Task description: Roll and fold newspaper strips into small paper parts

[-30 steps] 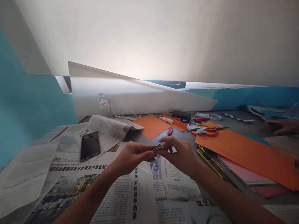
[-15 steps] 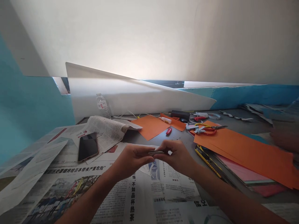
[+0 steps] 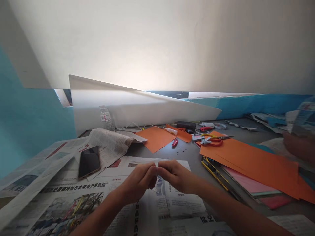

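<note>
My left hand (image 3: pixel 139 182) and my right hand (image 3: pixel 176 177) meet in front of me above the spread newspaper (image 3: pixel 123 216). Both are closed, thumbs and fingertips pressed together and nearly touching. Whatever they pinch is hidden behind the fingers. Below them lies a printed sheet with a bluish picture. Left of my hands, a smartphone (image 3: pixel 89 163) rests screen up on the newspaper. Beyond my hands, a small red object (image 3: pixel 174 143) lies on the grey table.
At right lie orange paper sheets (image 3: pixel 248 164), scissors (image 3: pixel 214 139), a yellow-black cutter knife (image 3: pixel 214 173) and pink paper (image 3: pixel 248 180). A water bottle (image 3: pixel 106 118) stands by the white board (image 3: pixel 147 109). Another person's hand (image 3: pixel 297 147) holds paper at the right edge.
My hands have tilted forward and drawn closer together. The thin flat strip that showed between my fingers is now hidden. The other person's hand and paper have come further into view.
</note>
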Tool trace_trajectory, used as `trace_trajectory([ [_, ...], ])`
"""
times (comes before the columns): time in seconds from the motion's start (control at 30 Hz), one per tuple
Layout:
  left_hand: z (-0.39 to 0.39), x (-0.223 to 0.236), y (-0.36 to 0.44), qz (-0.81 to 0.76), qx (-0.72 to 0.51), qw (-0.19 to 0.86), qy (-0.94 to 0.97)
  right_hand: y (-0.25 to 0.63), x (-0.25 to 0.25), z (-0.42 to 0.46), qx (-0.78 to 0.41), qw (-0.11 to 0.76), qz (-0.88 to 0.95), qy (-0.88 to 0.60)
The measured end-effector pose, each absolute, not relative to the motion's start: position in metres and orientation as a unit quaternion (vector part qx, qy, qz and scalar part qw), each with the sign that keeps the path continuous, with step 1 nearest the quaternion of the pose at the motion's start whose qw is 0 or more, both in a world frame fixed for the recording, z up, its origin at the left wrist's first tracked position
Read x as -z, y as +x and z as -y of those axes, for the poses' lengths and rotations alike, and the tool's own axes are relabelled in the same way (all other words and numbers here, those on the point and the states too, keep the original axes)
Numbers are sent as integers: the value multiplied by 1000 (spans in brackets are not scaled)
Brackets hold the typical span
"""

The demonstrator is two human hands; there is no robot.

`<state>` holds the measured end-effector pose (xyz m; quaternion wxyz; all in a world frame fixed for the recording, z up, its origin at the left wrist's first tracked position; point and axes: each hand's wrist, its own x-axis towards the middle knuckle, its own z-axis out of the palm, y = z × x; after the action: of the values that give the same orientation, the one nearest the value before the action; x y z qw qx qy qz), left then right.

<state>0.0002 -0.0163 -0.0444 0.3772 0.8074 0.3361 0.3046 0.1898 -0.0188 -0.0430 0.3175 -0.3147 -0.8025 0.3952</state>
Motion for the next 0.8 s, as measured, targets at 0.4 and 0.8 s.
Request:
trace_trajectory([
  [0.4,20,44,4,-344,-311,401,790,185,56,14,-636,318,655,-257],
  [0.8,11,53,11,-431,-293,187,833,184,58,10,-291,327,790,-428],
])
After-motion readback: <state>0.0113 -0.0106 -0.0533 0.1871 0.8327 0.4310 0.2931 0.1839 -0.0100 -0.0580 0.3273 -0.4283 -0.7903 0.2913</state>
